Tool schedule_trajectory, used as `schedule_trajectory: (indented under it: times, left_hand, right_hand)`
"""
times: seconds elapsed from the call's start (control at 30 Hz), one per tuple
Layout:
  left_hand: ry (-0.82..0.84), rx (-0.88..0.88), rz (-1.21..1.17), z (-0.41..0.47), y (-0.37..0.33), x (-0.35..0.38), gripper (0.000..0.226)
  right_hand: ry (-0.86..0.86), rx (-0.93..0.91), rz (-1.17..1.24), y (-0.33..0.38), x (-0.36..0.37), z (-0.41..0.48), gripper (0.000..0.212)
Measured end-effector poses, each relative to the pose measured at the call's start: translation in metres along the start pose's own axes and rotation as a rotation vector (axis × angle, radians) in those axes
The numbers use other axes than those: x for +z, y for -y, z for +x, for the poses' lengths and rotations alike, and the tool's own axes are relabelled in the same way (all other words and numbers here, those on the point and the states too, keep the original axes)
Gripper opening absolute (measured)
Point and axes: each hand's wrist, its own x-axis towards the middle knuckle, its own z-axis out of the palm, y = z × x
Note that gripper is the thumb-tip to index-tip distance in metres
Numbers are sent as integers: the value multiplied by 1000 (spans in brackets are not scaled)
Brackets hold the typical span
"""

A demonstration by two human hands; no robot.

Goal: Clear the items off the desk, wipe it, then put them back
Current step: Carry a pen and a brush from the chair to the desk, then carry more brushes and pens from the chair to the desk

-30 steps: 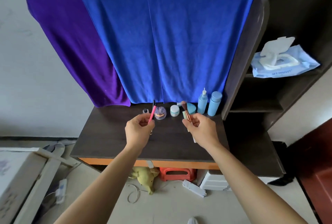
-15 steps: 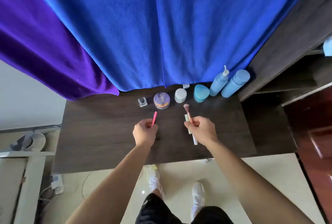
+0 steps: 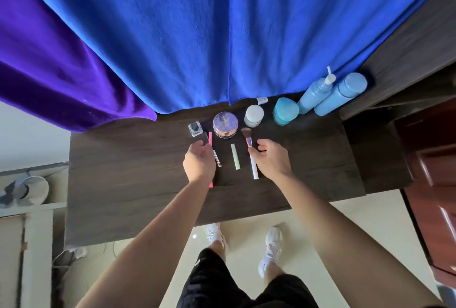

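Observation:
On the dark wooden desk lie a pink pen, a small thin brush, a pale green stick and a makeup brush with a white handle. My left hand hovers over the pink pen with its fingers apart and covers the pen's middle. My right hand rests beside the makeup brush, thumb tip touching its ferrule, the other fingers loosely spread. Neither hand grips anything.
Along the desk's back edge stand a small glass bottle, a purple-lidded jar, a white-lidded jar, a teal container and two blue bottles. Blue and purple towels hang behind. A dark shelf unit stands at the right.
Both hands moved forward and opened. The pink pen left my left hand; the green stick and makeup brush left my right hand. All now lie on the desk.

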Motion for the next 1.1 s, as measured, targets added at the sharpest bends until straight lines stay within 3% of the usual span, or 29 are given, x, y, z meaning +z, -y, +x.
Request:
schedule_trajectory:
  times: [0.13,0.27,0.4,0.63,0.73,0.87,1.1]
  left_hand:
    - [40,59,-32,-11,-12,-20,29]
    - [86,342,164,-36,-31,-51,41]
    - [-64,679,429,-73,-61,-78,62]
    - [-232,1093,495,-145,-149,-77,70]
    - [-205,1264,503,-169,-175,-55,68]
    - [-62,1537,510,-206,-193,-9,65]
    - [416,1821,462,-351,-155,83,66]
  right_hand:
    - [-27,-66,-15,9,-29,-11,44]
    - [-162,-248,-66,22,-76,-34,43]
    - [-373,-480,-142,28,-135,-60,46]
    - [-780,-666,-266,8,-228,-113,49]
    - [-929,-596,-358,-26,-251,-142,49]
    - [-1112,-305,-409,-95,-263,-201,55]
    - [-1252,211,-476,-221,-231,-360,63]
